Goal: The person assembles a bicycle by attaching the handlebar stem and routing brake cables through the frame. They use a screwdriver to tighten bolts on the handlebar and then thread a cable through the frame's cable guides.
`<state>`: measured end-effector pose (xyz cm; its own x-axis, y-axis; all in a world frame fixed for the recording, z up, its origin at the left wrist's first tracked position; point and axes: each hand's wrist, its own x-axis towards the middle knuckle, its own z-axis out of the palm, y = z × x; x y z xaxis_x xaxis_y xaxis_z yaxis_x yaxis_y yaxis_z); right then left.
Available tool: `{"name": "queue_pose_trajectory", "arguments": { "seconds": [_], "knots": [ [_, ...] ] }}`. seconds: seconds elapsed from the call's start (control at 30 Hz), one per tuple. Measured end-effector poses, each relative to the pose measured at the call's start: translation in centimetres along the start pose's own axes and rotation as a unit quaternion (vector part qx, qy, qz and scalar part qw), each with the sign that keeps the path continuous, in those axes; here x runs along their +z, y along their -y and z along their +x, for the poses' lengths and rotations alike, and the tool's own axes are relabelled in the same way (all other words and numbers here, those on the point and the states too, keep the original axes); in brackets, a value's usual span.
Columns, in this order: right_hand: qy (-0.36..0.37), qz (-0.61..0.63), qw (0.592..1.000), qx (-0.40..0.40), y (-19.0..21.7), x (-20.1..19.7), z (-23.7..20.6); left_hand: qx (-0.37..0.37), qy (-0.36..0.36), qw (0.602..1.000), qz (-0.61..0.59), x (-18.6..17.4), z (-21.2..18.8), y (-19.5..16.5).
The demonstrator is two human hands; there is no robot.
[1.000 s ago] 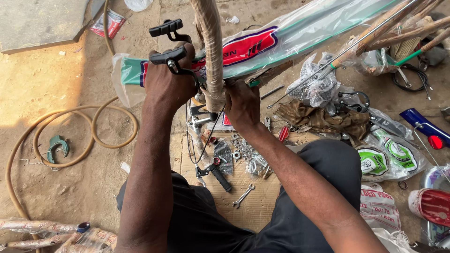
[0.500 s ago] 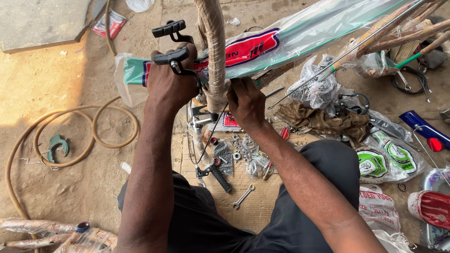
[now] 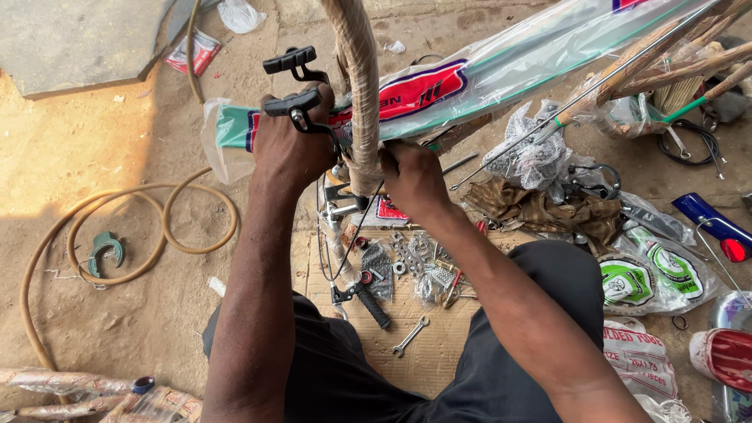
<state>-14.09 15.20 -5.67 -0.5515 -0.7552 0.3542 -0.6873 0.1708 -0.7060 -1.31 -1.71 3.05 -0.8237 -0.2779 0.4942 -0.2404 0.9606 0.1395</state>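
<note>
Brown paper wrapping covers the curved tube (image 3: 359, 86) that rises between the two hands of the seated person. The left hand (image 3: 291, 145) has its fingers closed around a black brake arm (image 3: 301, 103); a second black brake pad (image 3: 288, 59) stands just above it. The right hand (image 3: 413, 178) is on the other side of the tube, its fingers curled together at the bottom of the tube, but what they pinch there I cannot tell. Behind both hands lies a long bicycle frame (image 3: 470, 82) in clear plastic, green and red and white.

Under the hands, a piece of cardboard (image 3: 439, 352) lies on the sandy ground, with small nuts and washers (image 3: 411, 262), a silver spanner (image 3: 410, 336) and a black-handled brake lever (image 3: 364, 296) on it. A tan hose (image 3: 141, 258) makes loops on the left side. On the right are a brown rag (image 3: 540, 211) and printed plastic bags (image 3: 650, 270).
</note>
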Motion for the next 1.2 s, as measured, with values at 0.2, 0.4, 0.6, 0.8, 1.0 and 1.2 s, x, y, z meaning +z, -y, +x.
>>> {"name": "queue_pose_trajectory", "arguments": {
  "seconds": [0.2,0.4,0.6,0.8,1.0,1.2],
  "knots": [
    [0.042,0.163,0.978,0.121,0.9,-2.4,0.4,-0.032,0.022,0.999,0.004,-0.2,-0.4,0.0],
    [-0.140,-0.071,0.973,-0.166,-0.8,2.3,-1.8,-0.016,0.011,0.999,0.040,0.1,-0.6,0.0],
    [-0.123,-0.059,0.977,-0.164,0.4,1.6,-1.0,-0.020,0.034,0.998,0.041,0.0,-0.6,-0.1],
    [0.104,0.144,0.971,0.157,0.8,-1.8,0.1,-0.024,0.022,0.999,0.021,-0.2,-0.6,-0.2],
    [-0.104,-0.069,0.986,-0.109,-0.4,2.0,-1.9,-0.029,0.026,0.998,0.041,-0.2,-1.0,-0.3],
    [-0.135,-0.086,0.970,-0.180,-1.8,3.2,-1.2,-0.039,0.048,0.997,0.040,-0.2,-0.6,-0.2]
  ]
}}
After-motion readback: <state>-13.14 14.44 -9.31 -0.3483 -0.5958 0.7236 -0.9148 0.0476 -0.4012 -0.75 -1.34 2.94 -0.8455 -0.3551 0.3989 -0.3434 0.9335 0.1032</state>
